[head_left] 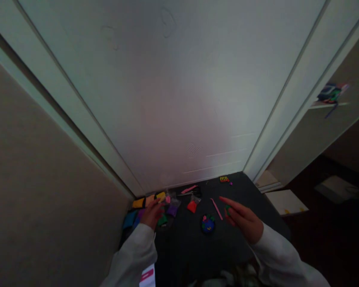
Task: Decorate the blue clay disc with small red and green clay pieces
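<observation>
My left hand (151, 214) is over the group of clay packets at the left of the dark table, its fingers apart, with fingertips close to a clear bag with pink clay (168, 199); whether they touch it I cannot tell. A green clay packet (162, 220) lies beside that hand. At the right, my right hand (245, 220) is raised above the table with a small piece of green clay (227, 210) between thumb and fingers, the index finger stretched out. Between the hands sits a round blue clay piece (208, 225) with green, pink and yellow bits on it. Pink tweezers (217, 209) lie just behind it.
A red clay packet (192, 206), a purple packet (172, 210) and scissors (194, 192) lie towards the back. Yellow-dotted small item (224, 179) is by the white wall (179, 99). A white and pink box (148, 276) stands at the front left.
</observation>
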A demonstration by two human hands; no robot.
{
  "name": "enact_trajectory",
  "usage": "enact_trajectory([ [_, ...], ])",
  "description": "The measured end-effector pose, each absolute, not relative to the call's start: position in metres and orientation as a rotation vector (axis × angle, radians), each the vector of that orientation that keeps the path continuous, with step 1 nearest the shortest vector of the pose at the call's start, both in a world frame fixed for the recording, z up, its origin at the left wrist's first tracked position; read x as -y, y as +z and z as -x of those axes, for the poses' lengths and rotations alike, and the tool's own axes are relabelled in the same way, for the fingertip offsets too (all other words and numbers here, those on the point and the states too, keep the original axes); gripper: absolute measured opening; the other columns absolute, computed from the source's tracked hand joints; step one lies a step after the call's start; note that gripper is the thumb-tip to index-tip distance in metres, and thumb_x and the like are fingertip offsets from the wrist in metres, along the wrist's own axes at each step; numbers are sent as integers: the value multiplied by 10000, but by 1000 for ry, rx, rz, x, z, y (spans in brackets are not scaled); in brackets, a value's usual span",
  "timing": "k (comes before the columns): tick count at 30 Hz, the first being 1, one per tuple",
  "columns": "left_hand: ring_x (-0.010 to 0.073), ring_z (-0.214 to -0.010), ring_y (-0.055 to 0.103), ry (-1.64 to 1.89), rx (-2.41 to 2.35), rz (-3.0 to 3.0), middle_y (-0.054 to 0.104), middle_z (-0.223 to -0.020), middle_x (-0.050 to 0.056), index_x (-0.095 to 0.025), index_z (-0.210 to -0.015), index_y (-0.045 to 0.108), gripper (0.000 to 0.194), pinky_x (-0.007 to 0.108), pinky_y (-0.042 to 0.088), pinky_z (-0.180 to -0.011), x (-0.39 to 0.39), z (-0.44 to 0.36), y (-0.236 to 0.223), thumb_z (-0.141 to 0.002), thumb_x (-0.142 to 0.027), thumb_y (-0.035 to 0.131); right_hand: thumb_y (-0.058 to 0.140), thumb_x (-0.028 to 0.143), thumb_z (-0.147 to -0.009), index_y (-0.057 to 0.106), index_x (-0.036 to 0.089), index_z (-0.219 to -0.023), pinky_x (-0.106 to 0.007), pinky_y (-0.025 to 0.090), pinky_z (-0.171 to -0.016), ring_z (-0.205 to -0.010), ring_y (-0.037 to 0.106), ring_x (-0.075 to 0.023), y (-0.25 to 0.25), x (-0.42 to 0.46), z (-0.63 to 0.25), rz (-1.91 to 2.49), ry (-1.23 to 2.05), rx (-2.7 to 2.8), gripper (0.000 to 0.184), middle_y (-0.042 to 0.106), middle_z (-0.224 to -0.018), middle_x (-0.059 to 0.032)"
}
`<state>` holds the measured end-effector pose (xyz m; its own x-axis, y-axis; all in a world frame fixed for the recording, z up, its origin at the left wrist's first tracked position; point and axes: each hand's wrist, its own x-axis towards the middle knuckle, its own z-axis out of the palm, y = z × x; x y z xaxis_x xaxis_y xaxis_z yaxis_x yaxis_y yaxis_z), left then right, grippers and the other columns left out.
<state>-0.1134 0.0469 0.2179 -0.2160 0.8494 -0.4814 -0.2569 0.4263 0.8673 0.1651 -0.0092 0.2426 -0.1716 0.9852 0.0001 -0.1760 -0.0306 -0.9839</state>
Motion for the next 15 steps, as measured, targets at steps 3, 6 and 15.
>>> enact_trajectory([
  [3,81,-605,543,1126,-1298,-747,614,-769,10,-155,-954,571,324,201,429,-585,-38,98,257,-650,-244,637,550,303,-748,451,202,-962,-181,309,-393,-387,433,-39,276,8,-146,824,1509,1163,256,561,-602,41],
  [6,117,-739,555,1073,-1117,-1254,619,-849,40,-172,-917,616,240,227,432,-676,-6,76,302,-696,-264,592,582,268,-725,461,181,-758,-164,335,-366,-378,483,-50,300,13,-129,759,1534,1180,153,606,-585,23],
  [15,110,-750,553,1125,-1057,-1953,604,-844,22,-221,-1005,583,350,219,436,-681,48,42,343,-660,-210,642,586,229,-728,434,203,-793,-144,362,-382,-397,486,-42,319,43,-114,701,1598,1120,167,587,-556,61],
])
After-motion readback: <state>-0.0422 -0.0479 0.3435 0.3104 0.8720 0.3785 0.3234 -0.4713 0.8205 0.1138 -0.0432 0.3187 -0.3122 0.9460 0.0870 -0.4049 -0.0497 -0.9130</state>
